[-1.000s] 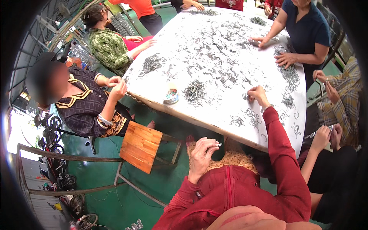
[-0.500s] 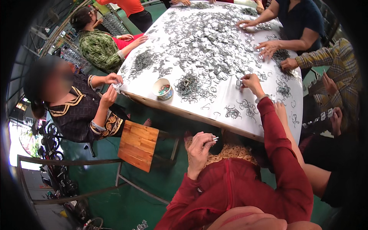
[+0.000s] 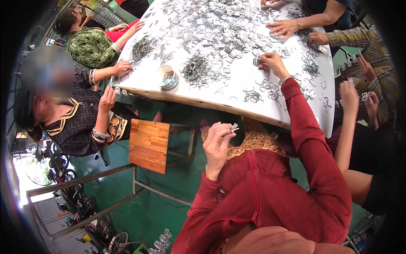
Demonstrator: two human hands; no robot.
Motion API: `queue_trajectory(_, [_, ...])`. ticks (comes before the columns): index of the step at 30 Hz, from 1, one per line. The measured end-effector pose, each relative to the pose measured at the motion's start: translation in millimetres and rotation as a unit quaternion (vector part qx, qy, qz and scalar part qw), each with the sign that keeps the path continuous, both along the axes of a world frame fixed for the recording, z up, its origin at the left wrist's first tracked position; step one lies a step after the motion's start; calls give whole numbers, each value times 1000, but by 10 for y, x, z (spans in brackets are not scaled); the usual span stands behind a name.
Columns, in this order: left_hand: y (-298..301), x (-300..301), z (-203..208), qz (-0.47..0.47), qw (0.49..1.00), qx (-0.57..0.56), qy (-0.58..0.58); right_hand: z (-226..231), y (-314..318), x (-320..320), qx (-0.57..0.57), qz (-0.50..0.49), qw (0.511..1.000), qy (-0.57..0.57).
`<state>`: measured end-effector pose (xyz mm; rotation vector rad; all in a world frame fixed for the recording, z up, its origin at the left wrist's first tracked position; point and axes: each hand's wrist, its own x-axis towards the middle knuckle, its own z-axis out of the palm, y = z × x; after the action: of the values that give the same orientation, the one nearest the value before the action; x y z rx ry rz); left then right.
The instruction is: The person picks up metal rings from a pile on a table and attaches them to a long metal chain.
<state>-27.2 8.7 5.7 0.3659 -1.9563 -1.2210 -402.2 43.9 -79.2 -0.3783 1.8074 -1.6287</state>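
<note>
Right hand [image 3: 274, 64], right of centre in the upper half of the frame: thumb and fingers pinching a small grey metal piece [image 3: 256, 62], out over the white surface [image 3: 205, 94]. Whether the piece touches the covering, cannot tell. Pale band at that wrist, red sleeve [image 3: 306, 114] behind it.

Left hand [image 3: 218, 144], just below frame centre: fingers curled, fingertips pinching small pale slivers [image 3: 234, 127]; exact number and shape too small to tell. This hand is off the surface, below its near edge in the frame.

Just below the right hand in the frame: loose dark rings [image 3: 253, 96] in small clusters. To its left, a denser dark ring pile [image 3: 196, 70]; beside that, a tub [image 3: 172, 84] with small coloured bits inside. Broad scatter of metal pieces [image 3: 228, 36] across the top centre.

Others around: a co-worker's hand [image 3: 284, 28] spread low over the scatter, upper right; plaid sleeve [image 3: 351, 38] at far right; a person in a dark patterned shirt [image 3: 80, 122] at left.

Wooden stool [image 3: 148, 146] left of centre, on green floor [image 3: 177, 186].
</note>
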Motion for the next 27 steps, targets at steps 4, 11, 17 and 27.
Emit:
queue_trajectory(4, [-3,-4,-23,1,1000,-12,11,388,36,396,-43,85,992,87])
queue_trajectory(11, [-80,-2,-220,3,1000,0,-10,892,263,1834,-55,247,966,47])
queue_trajectory(17, [-105,12,-268,15,995,-5,-95,952,414,2139,-92,211,972,43])
queue_trajectory(27, [-178,16,-370,55,992,-4,-115,820,317,2165,-111,200,970,-80])
